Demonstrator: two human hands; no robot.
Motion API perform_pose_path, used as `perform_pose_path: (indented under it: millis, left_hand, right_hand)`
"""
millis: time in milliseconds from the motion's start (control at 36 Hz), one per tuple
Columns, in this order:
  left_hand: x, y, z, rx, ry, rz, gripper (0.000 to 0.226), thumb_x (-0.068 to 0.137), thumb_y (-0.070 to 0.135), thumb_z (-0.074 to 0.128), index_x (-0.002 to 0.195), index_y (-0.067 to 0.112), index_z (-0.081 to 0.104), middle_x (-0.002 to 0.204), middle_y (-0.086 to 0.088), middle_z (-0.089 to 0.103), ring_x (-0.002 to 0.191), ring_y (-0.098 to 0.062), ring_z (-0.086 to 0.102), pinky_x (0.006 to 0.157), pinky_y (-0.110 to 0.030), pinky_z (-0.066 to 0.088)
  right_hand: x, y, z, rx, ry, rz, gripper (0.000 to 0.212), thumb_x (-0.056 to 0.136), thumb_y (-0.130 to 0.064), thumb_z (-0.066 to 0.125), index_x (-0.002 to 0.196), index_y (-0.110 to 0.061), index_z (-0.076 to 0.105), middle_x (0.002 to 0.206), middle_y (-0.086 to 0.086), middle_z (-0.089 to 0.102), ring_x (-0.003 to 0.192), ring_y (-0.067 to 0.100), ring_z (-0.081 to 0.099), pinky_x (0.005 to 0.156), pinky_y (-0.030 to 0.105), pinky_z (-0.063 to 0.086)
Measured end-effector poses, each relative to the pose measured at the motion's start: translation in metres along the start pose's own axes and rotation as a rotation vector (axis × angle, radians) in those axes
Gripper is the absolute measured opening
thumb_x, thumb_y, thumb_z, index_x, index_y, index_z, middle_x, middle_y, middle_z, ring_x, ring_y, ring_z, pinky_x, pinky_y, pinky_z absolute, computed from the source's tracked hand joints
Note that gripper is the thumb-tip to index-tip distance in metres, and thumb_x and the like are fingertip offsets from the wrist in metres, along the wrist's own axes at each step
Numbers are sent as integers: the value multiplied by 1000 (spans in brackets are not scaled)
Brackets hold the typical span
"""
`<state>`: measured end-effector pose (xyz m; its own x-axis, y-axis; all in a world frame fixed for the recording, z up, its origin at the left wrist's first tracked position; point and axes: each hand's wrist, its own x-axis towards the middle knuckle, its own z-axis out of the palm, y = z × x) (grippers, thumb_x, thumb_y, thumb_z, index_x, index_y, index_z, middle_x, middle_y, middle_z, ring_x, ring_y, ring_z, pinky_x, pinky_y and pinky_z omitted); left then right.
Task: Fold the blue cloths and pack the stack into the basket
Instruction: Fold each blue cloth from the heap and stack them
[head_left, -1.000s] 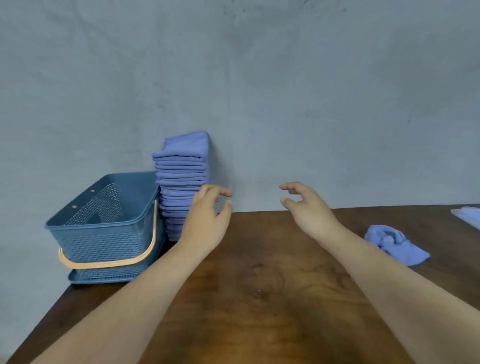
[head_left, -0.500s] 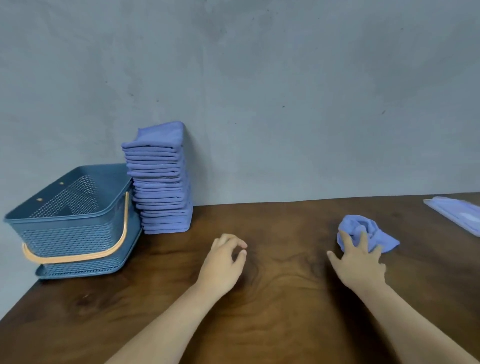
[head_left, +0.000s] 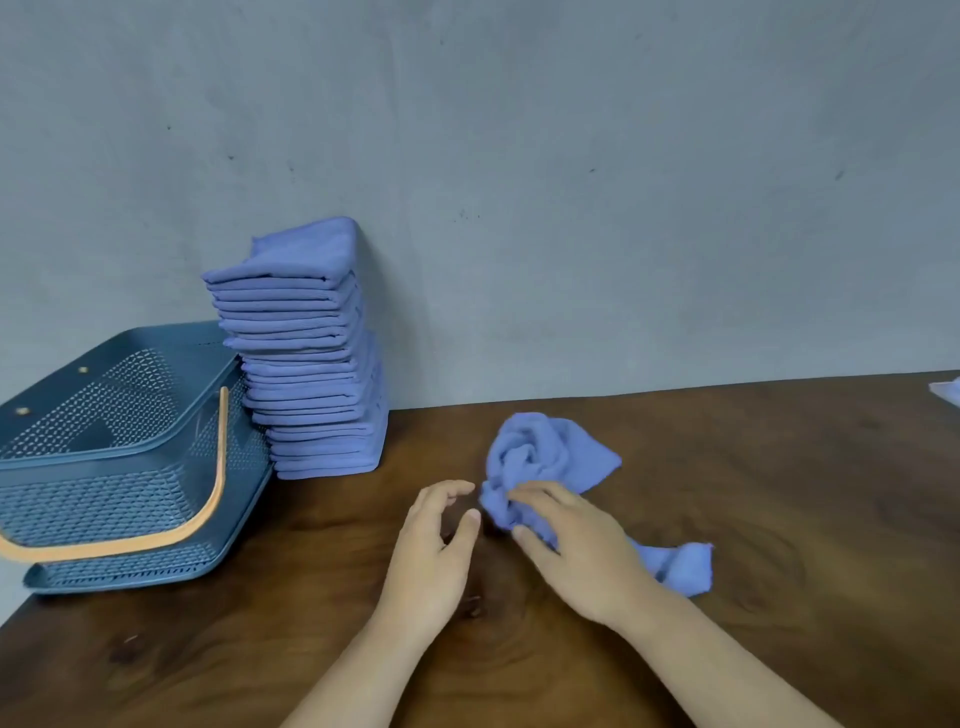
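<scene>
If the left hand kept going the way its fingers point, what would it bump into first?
Probably the crumpled blue cloth, lying just beyond the fingertips of the left hand; the right hand holds its near edge. With one view, depth is uncertain.

Crumpled blue cloth (head_left: 545, 457) mid-table, tall folded stack (head_left: 311, 358) beside tilted basket (head_left: 104, 457)

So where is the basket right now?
In the head view the basket sits at the far left on the table, right next to the tall stack of folded cloths by the wall.
</scene>
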<state>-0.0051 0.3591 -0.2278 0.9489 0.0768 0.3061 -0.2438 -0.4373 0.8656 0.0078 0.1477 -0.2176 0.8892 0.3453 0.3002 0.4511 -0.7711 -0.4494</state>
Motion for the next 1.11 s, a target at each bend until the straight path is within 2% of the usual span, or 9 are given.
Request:
perform_pose_path:
  millis: [167,278,472,611,722,833,917,972,1111]
  left_hand:
    - [-1,4,-8,0,-3,-14,28,108,39,55,135,45,57,139,27,57,136,4,49,113,-26,40]
    - [-6,11,-11,90,-98,-72,25,109,43,51,132,49,58,128,31,62,121,13,54,107,-23,46]
    - [-18,33,-10,7,-202,11,33,111,40,51,94,29,77,85,6,77,81,-15,73,81,-46,57]
    - [-17,34,-17,-81,25,12,41,109,37,51,80,22,75,71,0,73,66,-18,70,72,-45,60]
    - [-3,18,-21,89,29,-73,17,103,51,55,105,39,68,101,18,71,99,-3,66,91,-38,57]
    - [0,9,-16,207,-245,-126,47,93,79,49,130,53,60,128,33,61,128,5,48,113,-35,40]
    - [-3,19,-13,7,-325,-157,32,96,61,66,94,29,65,89,16,67,89,-9,62,87,-37,53]
    - [-5,24,-15,-93,-348,-140,34,98,37,73,83,14,54,72,8,55,68,-11,51,67,-31,46]
    - [2,25,-30,-296,-232,-106,38,94,29,72,85,-2,52,77,-6,48,73,-19,45,68,-33,41]
  right_hand:
    - [-2,-23,-23,622,19,186,24,107,-48,56,129,-46,63,126,-28,66,96,7,75,83,34,61]
    - [-3,2,-12,214,119,215,25,104,-40,59,129,-41,60,115,-25,62,98,3,64,80,31,57]
    - [-4,10,-11,-160,-115,360,82,87,-82,28,156,-39,39,163,-19,31,154,12,19,121,41,27]
    - [-4,14,-11,-96,-121,297,30,97,-57,56,125,-47,63,146,-31,44,141,7,37,111,39,32]
    - [-6,13,-11,200,-45,180,12,99,-33,65,93,-43,69,106,-22,68,104,6,58,96,41,48]
    - [-9,-4,-25,600,-62,113,13,107,-20,62,101,-25,72,97,-3,75,90,16,72,85,44,58]
    - [-7,-6,-30,674,-60,104,11,108,-22,61,106,-21,72,100,1,76,94,24,73,88,50,59]
    - [-5,-3,-33,695,-51,131,12,107,-21,61,106,-19,73,101,1,77,96,25,73,91,52,58]
    - [-1,13,-44,705,26,243,12,105,-20,65,101,-16,77,101,1,78,97,24,75,95,57,57]
